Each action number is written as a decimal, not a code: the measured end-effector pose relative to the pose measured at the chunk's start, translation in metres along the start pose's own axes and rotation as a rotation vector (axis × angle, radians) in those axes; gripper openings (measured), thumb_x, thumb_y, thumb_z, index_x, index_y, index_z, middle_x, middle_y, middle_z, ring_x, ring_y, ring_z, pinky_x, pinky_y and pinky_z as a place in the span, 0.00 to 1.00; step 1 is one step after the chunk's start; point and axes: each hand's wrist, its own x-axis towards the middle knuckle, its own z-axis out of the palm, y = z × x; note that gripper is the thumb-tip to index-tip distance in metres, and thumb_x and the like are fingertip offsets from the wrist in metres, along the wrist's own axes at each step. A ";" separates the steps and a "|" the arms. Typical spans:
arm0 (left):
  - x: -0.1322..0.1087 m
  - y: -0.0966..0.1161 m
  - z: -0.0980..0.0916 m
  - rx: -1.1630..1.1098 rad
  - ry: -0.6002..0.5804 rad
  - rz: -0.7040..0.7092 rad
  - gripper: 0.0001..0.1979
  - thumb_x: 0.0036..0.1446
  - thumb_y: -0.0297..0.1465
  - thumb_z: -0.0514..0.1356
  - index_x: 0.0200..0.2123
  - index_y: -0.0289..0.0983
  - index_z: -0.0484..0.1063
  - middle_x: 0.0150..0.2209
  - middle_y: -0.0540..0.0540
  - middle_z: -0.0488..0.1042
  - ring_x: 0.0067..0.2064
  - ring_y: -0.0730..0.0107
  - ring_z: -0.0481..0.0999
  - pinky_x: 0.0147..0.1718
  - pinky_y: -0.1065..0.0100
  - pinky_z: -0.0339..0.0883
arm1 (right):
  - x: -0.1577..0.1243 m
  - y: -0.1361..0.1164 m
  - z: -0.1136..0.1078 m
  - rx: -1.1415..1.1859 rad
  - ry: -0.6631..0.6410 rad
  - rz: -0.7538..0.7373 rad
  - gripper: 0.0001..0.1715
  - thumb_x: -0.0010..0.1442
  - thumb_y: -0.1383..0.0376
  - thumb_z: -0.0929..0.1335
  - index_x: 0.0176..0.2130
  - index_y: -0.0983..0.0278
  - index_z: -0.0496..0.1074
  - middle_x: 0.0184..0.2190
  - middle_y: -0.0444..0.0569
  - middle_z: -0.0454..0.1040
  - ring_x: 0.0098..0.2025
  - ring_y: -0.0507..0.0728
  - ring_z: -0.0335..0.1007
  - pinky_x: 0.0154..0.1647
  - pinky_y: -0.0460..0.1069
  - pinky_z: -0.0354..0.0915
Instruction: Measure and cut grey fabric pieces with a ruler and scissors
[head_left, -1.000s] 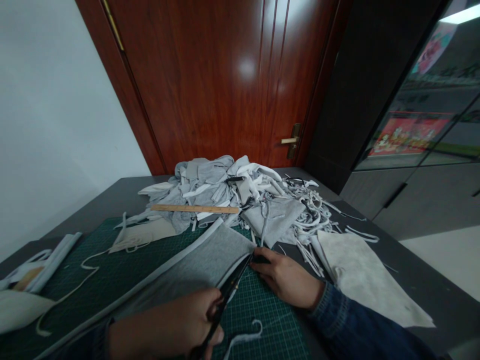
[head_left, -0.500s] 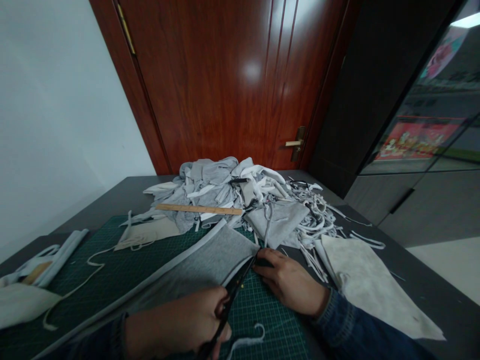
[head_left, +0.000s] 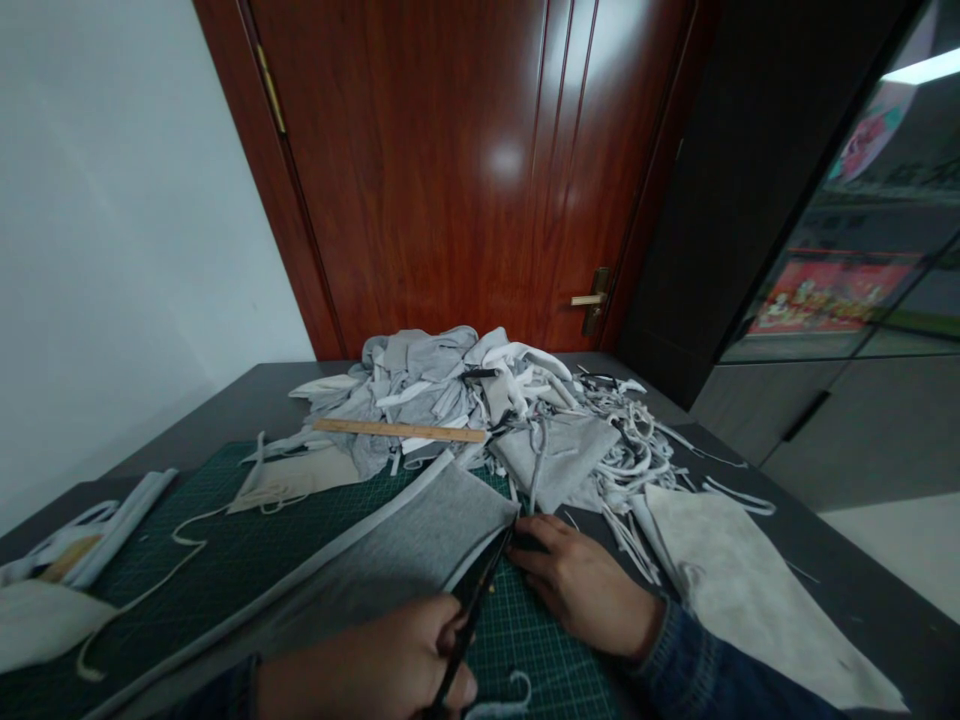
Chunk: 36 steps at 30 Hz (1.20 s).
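a glossy reddish-brown wooden door is standing straight ahead, with a pale wall rising on its left and a dark glass-fronted cabinet standing on its right. a dark grey surface is stretching across the foreground, carrying a green cutting mat at its near side. behind the mat, a heap of grey and white fabric scraps is piling up, with tangled white strips spilling to its right. a large off-white fabric piece is lying on the surface to the right of the person's right hand. a grey fabric panel with a pale border is lying across the mat, between the heap and the person's left hand. the left hand's fingers are closing around black scissors, whose blades are running along the panel's right edge. the right hand's fingers are spreading low on the mat, just beside the blades and the panel's edge. a wooden ruler is resting on the heap.
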 end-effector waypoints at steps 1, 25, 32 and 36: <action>0.000 0.001 0.001 -0.009 0.003 -0.002 0.19 0.43 0.32 0.60 0.42 0.38 0.68 0.27 0.52 0.76 0.29 0.65 0.75 0.24 0.71 0.57 | 0.000 0.000 0.000 0.000 0.000 -0.001 0.24 0.67 0.72 0.66 0.60 0.61 0.78 0.64 0.57 0.71 0.64 0.66 0.68 0.68 0.59 0.66; 0.010 -0.005 0.000 -0.068 -0.046 0.044 0.18 0.45 0.32 0.61 0.41 0.39 0.65 0.27 0.52 0.76 0.26 0.68 0.75 0.24 0.72 0.58 | 0.001 -0.003 -0.002 -0.015 0.003 -0.001 0.23 0.67 0.73 0.66 0.57 0.61 0.79 0.63 0.56 0.72 0.62 0.65 0.70 0.65 0.59 0.69; 0.012 -0.006 0.000 -0.071 -0.024 0.049 0.19 0.44 0.32 0.60 0.43 0.38 0.66 0.26 0.53 0.77 0.27 0.68 0.76 0.23 0.72 0.57 | 0.001 -0.004 -0.002 -0.002 -0.004 0.004 0.24 0.67 0.73 0.65 0.58 0.61 0.79 0.64 0.55 0.71 0.63 0.65 0.69 0.66 0.57 0.67; 0.014 -0.009 0.000 -0.052 -0.016 0.055 0.18 0.44 0.33 0.61 0.42 0.39 0.66 0.26 0.53 0.77 0.27 0.67 0.77 0.23 0.71 0.58 | 0.002 -0.002 -0.001 0.005 0.001 0.002 0.24 0.67 0.73 0.65 0.58 0.61 0.79 0.65 0.54 0.71 0.64 0.64 0.68 0.67 0.56 0.67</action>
